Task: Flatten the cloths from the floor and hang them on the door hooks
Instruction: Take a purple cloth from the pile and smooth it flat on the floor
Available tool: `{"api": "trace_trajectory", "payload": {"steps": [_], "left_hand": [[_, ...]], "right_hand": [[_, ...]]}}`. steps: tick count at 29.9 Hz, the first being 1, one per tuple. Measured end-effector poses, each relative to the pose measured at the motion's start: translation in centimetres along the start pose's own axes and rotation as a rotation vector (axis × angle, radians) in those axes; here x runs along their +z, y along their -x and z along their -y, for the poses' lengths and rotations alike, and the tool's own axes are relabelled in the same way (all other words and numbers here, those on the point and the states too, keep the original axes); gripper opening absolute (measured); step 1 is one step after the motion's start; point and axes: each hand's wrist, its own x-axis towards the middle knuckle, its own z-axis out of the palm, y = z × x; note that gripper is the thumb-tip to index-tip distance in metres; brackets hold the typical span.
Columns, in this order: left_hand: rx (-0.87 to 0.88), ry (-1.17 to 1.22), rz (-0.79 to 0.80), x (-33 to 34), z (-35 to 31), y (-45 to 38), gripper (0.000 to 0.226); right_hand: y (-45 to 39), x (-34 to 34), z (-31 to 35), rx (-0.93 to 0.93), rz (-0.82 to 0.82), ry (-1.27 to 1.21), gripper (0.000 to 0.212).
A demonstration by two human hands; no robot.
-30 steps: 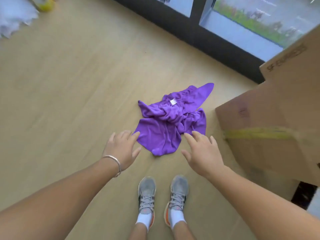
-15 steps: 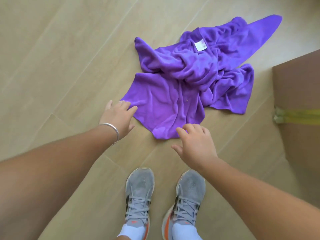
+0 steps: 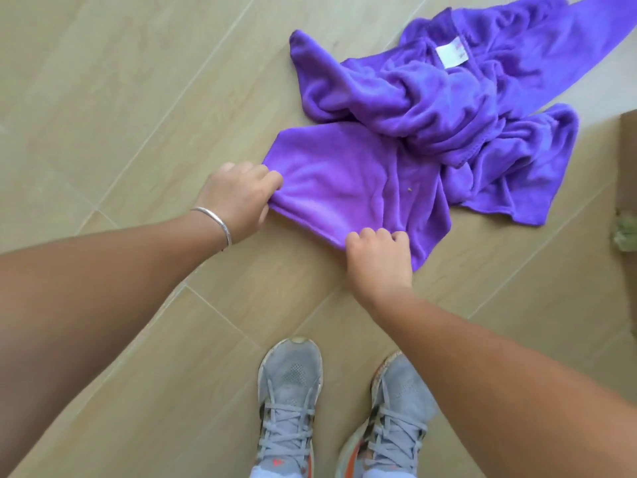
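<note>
Down at mid-frame, both hands are pinching the purple microfiber cloth (image 3: 396, 139): left hand (image 3: 238, 198) gripping its corner, right hand (image 3: 377, 260) gripping its near edge.

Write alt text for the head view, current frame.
Both hands grip the near edge of a crumpled purple cloth on a wood-look floor: left hand at its left corner, right hand further along. Grey sneakers show below.

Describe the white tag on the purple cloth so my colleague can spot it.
On the wooden floor beyond the grey shoes, find the crumpled purple cloth. At its far, bunched side sits the small white tag, the only white patch on the purple.
</note>
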Motion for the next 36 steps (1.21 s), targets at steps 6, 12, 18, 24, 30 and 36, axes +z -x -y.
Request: {"api": "trace_trajectory", "payload": {"steps": [6,12,18,24,30,36], "left_hand": [[0.088,0.133,-0.055,-10.2,0.9,3.7,0.023],[-0.041,0.233,-0.132,-23.4,4.2,6.6,0.015],[-0.250,0.153,-0.096,-35.6,12.3,9.4,0.025],[-0.466,0.099,-0.224,-46.0,21.7,16.4,0.025],[-0.712,0.149,-0.325,-52.2,27.8,26.5,0.015],[-0.955,0.211,-0.386,-53.9,28.9,37.2,0.007]], "right_hand": [[5.0,-9.7,-3.2,0.047,0.066,0.152,0.018],[8.0,-22.2,-3.1,0.089,0.020,0.249,0.020],[7.3,-35.9,0.4,0.093,-0.068,0.357,0.026],[5.2,-49.4,8.0,-0.029,-0.266,0.395,0.027],[4.7,-59.4,18.3,-0.198,-0.421,0.440,0.025],[6.2,-62.5,26.1,-0.414,-0.530,0.424,0.033]]}}
